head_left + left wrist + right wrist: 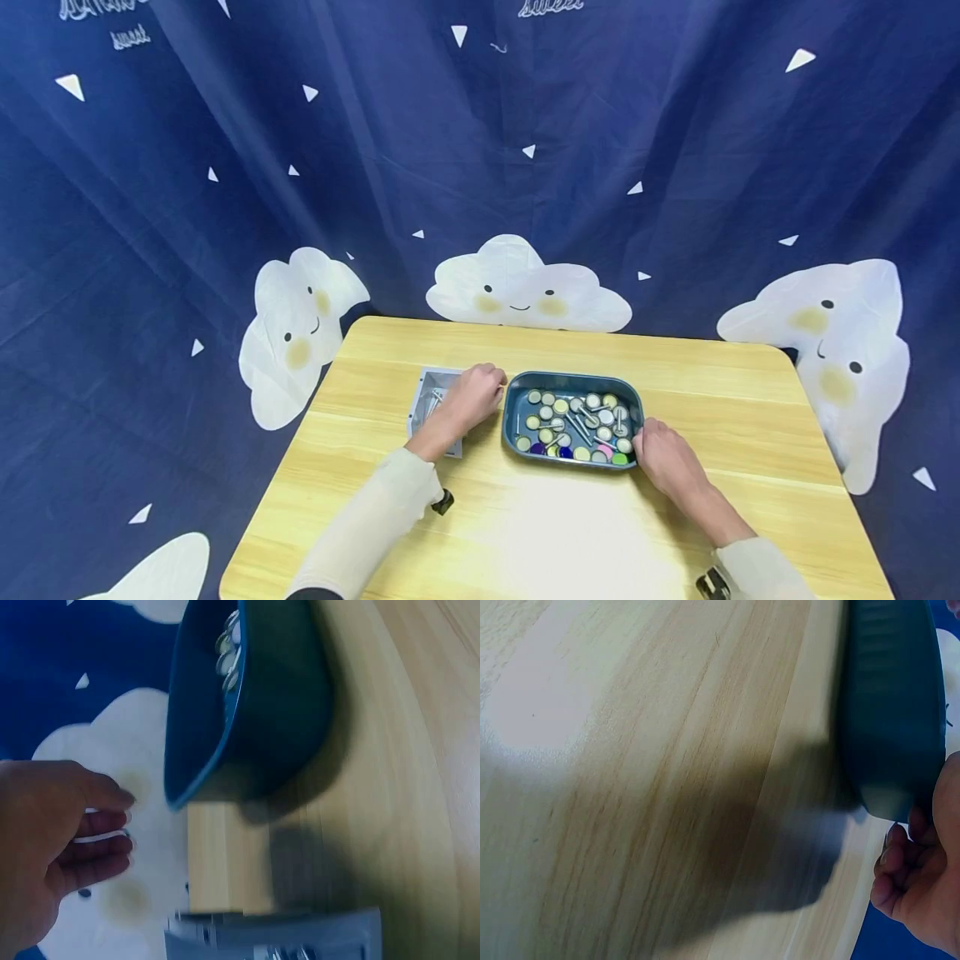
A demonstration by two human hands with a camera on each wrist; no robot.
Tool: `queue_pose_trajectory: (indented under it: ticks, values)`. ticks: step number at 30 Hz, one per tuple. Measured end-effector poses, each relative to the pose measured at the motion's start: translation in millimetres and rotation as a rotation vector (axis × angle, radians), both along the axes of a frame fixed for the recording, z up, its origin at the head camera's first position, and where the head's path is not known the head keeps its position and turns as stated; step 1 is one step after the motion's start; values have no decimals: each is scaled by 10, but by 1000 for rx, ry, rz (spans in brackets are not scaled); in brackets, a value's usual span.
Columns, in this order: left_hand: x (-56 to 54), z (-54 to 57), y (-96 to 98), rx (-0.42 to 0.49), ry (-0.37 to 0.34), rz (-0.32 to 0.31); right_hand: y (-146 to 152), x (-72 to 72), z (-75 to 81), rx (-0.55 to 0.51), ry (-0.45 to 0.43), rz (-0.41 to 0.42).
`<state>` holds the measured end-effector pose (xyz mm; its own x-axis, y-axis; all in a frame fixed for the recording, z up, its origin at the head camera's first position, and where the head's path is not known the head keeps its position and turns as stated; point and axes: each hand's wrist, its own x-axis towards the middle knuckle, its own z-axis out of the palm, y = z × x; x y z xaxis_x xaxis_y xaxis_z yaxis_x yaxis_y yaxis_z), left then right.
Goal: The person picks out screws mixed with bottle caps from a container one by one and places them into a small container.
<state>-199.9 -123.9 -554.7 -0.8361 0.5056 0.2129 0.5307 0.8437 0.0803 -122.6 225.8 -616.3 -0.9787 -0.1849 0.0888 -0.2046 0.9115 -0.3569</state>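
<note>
The left wrist view's bottom edge cuts off the grey box (pixel 337 928).

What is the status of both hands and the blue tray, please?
Right hand holds blue tray; discs and metal rods inside. Left hand near grey box, nothing seen held. No visible obstruction.

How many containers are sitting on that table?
2: the blue-green tray beside the right hand, and the gray box, partly hidden by the left hand. No others show.
</note>
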Motion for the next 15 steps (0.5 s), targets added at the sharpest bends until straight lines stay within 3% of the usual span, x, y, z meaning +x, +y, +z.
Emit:
queue_pose_trajectory:
  ticks: [4, 7, 15]
  values:
    - [-41, -18, 232, -66, 21, -157, 2, -9, -15, -10, 1, -7]
    - [-73, -64, 393, -122, 23, -239, 3, -15, -18, -18, -12, -11]
    - [-109, -208, 769, -247, 9, -357, 2, -11, -26, -17, -4, -5]
